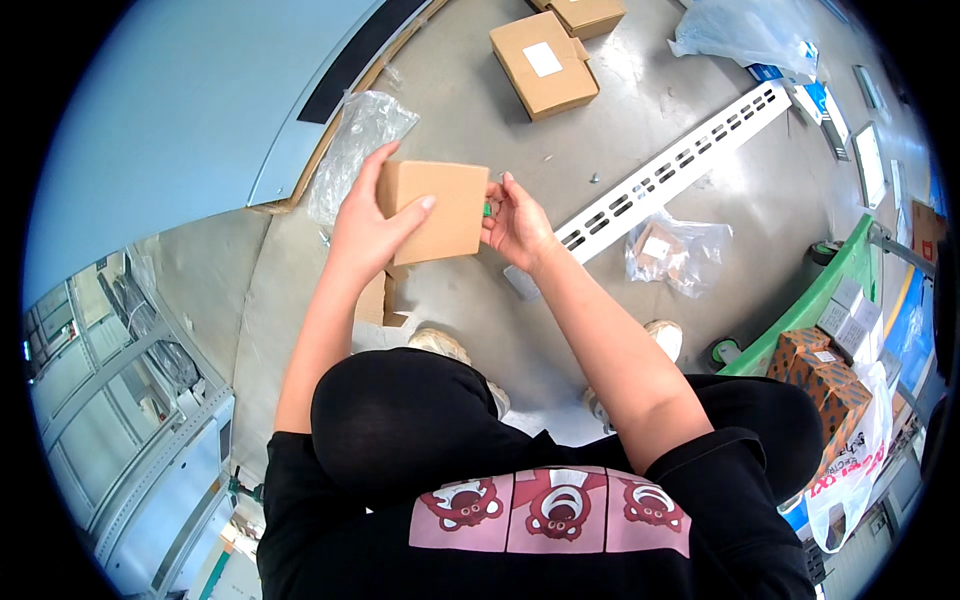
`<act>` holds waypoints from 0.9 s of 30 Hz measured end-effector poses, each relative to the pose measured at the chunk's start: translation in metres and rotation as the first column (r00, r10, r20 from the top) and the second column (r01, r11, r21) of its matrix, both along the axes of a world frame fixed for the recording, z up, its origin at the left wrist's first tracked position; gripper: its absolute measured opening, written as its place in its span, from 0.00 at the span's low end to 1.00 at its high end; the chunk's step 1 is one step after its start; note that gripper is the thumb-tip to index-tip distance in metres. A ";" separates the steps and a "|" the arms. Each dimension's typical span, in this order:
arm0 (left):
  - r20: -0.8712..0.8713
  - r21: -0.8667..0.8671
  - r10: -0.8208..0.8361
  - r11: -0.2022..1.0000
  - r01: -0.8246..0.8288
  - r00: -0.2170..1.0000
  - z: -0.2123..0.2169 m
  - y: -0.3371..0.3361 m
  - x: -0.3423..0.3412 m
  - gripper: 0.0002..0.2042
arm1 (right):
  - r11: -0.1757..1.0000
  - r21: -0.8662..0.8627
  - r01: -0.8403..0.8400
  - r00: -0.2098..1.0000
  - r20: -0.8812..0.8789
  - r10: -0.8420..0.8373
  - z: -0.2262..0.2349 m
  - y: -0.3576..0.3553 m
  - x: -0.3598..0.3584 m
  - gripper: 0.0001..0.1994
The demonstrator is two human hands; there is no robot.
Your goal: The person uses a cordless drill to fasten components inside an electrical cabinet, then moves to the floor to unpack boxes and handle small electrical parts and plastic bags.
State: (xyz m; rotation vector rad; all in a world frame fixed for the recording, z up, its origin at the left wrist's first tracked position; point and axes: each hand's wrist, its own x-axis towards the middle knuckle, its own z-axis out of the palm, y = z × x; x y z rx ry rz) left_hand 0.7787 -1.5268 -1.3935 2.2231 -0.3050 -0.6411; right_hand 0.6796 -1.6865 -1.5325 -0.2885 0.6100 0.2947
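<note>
My left hand (374,222) grips a small brown cardboard box (446,212) in front of me, thumb across its near face and fingers behind its left side. Close against the box's right side is my right hand (515,220), palm turned up and fingers curled. A small green thing (488,209) shows at those fingers, mostly hidden, so its kind cannot be made out. What the box contains is out of sight. Below it, another opened cardboard box (380,300) sits on the floor by my feet.
A white slotted metal rail (665,165) lies diagonally on the floor, with a clear plastic bag (690,250) beside it. Two cardboard boxes, one nearer (520,85), stand ahead. A large pale blue panel (190,110) fills the left. At right is a green cart (800,295) carrying boxes.
</note>
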 end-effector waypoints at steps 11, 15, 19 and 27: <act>-0.291 -0.254 0.156 0.938 -0.234 0.944 -0.020 0.027 0.003 0.35 | 0.995 -0.086 -0.058 0.998 0.007 0.059 -0.012 -0.015 0.011 0.21; -0.402 -0.296 0.229 0.883 -0.363 0.886 -0.032 0.037 -0.006 0.35 | 0.942 -0.328 -0.075 0.975 -0.222 0.001 -0.031 -0.020 0.018 0.23; -0.541 -0.402 0.206 0.788 -0.466 0.815 -0.043 0.047 -0.016 0.35 | 0.871 -0.467 -0.152 0.963 -0.269 0.024 -0.024 -0.028 0.022 0.22; -0.673 -0.606 0.002 0.572 -0.553 0.740 -0.056 0.057 -0.019 0.37 | 0.488 -0.851 -0.193 0.969 -0.243 -0.041 -0.016 -0.025 0.022 0.18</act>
